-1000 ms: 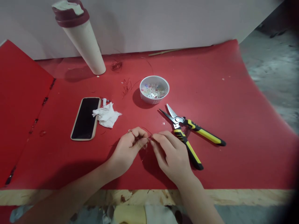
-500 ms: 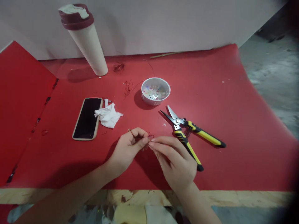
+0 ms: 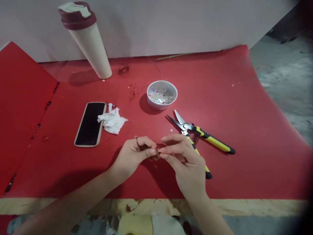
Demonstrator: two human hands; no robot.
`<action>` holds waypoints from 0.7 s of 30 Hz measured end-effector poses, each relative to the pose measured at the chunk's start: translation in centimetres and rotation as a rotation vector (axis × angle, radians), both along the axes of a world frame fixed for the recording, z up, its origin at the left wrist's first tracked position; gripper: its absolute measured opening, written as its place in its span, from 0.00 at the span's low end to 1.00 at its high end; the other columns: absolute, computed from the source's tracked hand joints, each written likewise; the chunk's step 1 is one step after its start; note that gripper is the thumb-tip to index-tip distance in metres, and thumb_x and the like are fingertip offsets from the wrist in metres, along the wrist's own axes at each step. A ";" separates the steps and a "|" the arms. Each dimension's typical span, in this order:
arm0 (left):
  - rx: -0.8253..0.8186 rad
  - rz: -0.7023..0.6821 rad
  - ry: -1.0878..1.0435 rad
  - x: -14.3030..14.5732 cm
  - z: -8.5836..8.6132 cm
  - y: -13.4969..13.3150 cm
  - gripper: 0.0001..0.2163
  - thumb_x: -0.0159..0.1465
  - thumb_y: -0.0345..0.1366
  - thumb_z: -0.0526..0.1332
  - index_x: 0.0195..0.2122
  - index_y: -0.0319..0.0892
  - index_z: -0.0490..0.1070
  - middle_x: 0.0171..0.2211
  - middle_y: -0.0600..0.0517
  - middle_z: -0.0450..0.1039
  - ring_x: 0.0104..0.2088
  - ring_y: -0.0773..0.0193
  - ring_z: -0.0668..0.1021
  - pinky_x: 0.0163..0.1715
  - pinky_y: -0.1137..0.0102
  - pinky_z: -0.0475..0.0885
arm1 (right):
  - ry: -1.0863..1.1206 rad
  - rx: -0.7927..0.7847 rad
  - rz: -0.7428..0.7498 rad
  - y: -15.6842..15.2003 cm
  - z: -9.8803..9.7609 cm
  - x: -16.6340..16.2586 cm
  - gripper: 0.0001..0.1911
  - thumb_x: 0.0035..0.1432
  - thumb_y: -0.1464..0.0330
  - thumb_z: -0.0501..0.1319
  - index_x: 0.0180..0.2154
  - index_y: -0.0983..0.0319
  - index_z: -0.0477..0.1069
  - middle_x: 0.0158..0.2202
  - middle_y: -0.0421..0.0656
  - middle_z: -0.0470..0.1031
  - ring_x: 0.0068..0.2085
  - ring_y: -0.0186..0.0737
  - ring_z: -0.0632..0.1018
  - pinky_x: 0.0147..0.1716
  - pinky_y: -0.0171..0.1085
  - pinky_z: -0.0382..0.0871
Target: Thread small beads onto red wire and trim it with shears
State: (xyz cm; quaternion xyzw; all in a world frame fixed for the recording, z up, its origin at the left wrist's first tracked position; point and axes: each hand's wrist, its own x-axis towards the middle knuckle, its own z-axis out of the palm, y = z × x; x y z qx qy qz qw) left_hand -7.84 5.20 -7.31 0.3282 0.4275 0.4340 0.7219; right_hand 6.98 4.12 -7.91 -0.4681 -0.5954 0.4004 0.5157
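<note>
In the head view my left hand (image 3: 129,155) pinches a tiny shiny red bead (image 3: 157,148) between thumb and forefinger; a ring is on one of its fingers. My right hand (image 3: 187,160) meets it from the right, thumb and forefinger tips pressed together at the bead, the other fingers raised. Fingertips hide part of the bead and any wire on it. Just beyond my right hand lie yellow-and-black shears (image 3: 187,127) with their blades apart. A small grey perforated bowl (image 3: 162,106) of mixed beads stands farther back.
To the left lie a phone (image 3: 89,125) and a crumpled white tissue (image 3: 113,121). A tall lidded cup (image 3: 94,49) stands behind them, near tangles of thin red wire (image 3: 134,91). The red tabletop (image 3: 244,124) ends at a wooden front edge (image 3: 132,206); a pale wall (image 3: 171,26) rises behind.
My right hand's fingers have shifted and spread, with the upper ones lifted off. Both hands still meet at the bead, slightly lower. The view has moved a little.
</note>
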 end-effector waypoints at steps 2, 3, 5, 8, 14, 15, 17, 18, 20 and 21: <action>-0.009 -0.016 0.000 0.1 0.2 0.0 0.10 0.47 0.35 0.70 0.21 0.37 0.70 0.19 0.55 0.69 0.22 0.71 0.72 0.25 0.75 0.70 | 0.009 -0.001 0.015 0.0 0.1 0.0 0.08 0.52 0.75 0.63 0.29 0.55 0.75 0.33 0.39 0.72 0.34 0.35 0.75 0.28 0.34 0.71; -0.016 -0.025 0.003 0.1 0.3 -0.1 0.10 0.47 0.36 0.70 0.21 0.37 0.70 0.19 0.55 0.69 0.22 0.71 0.73 0.25 0.75 0.70 | 0.018 -0.007 0.022 0.1 0.2 0.0 0.08 0.52 0.75 0.63 0.30 0.55 0.74 0.32 0.39 0.73 0.33 0.35 0.75 0.28 0.34 0.70; -0.021 -0.039 0.018 0.2 0.4 -0.1 0.11 0.47 0.37 0.70 0.21 0.37 0.69 0.19 0.55 0.69 0.22 0.70 0.73 0.25 0.73 0.71 | 0.056 -0.028 0.030 0.2 0.2 0.0 0.07 0.51 0.75 0.63 0.30 0.56 0.74 0.30 0.39 0.73 0.33 0.36 0.74 0.26 0.34 0.70; -0.010 -0.056 0.053 0.2 0.3 -0.1 0.12 0.47 0.39 0.69 0.21 0.38 0.69 0.20 0.55 0.69 0.22 0.70 0.73 0.27 0.72 0.71 | 0.207 -0.107 0.071 0.4 -0.3 0.0 0.06 0.50 0.74 0.64 0.28 0.57 0.73 0.30 0.39 0.72 0.32 0.35 0.74 0.26 0.34 0.70; 0.060 -0.095 0.106 0.1 0.2 -0.3 0.07 0.52 0.33 0.65 0.21 0.38 0.70 0.20 0.55 0.68 0.23 0.71 0.71 0.27 0.74 0.68 | 0.613 -0.381 0.223 0.8 -1.5 0.0 0.06 0.46 0.71 0.68 0.26 0.58 0.72 0.26 0.37 0.68 0.28 0.32 0.70 0.26 0.32 0.67; 0.072 -0.099 0.121 0.2 0.2 -0.4 0.06 0.52 0.31 0.64 0.21 0.38 0.70 0.21 0.55 0.67 0.23 0.71 0.71 0.27 0.74 0.68 | 0.659 -0.429 0.237 0.9 -1.6 -0.1 0.06 0.45 0.69 0.68 0.26 0.58 0.72 0.26 0.36 0.67 0.28 0.32 0.70 0.26 0.32 0.67; 0.092 -0.108 0.155 0.2 0.2 -0.4 0.05 0.53 0.28 0.62 0.21 0.38 0.70 0.21 0.56 0.67 0.24 0.72 0.71 0.26 0.75 0.68 | 0.724 -0.515 0.253 1.0 -1.6 -0.1 0.07 0.45 0.67 0.69 0.25 0.59 0.71 0.25 0.36 0.66 0.27 0.31 0.69 0.25 0.32 0.67; 0.102 -0.114 0.172 0.2 0.2 -0.5 0.05 0.52 0.27 0.62 0.21 0.38 0.70 0.21 0.56 0.66 0.24 0.72 0.70 0.26 0.75 0.68 | 0.742 -0.551 0.255 1.0 -1.5 -0.1 0.08 0.45 0.67 0.69 0.25 0.59 0.70 0.25 0.36 0.66 0.26 0.31 0.68 0.24 0.32 0.67; 0.120 -0.125 0.213 0.2 0.3 -0.5 0.06 0.52 0.26 0.61 0.20 0.39 0.70 0.21 0.56 0.65 0.24 0.72 0.70 0.27 0.75 0.68 | 0.753 -0.613 0.258 1.1 -1.4 -0.1 0.09 0.44 0.67 0.69 0.25 0.59 0.70 0.25 0.36 0.65 0.26 0.31 0.68 0.24 0.33 0.67; 0.131 -0.130 0.240 0.2 0.4 -0.5 0.06 0.52 0.25 0.61 0.20 0.39 0.70 0.21 0.56 0.65 0.24 0.72 0.70 0.27 0.75 0.68 | 0.749 -0.637 0.263 1.1 -1.3 -0.1 0.09 0.44 0.66 0.69 0.26 0.59 0.69 0.25 0.36 0.65 0.25 0.31 0.68 0.24 0.33 0.67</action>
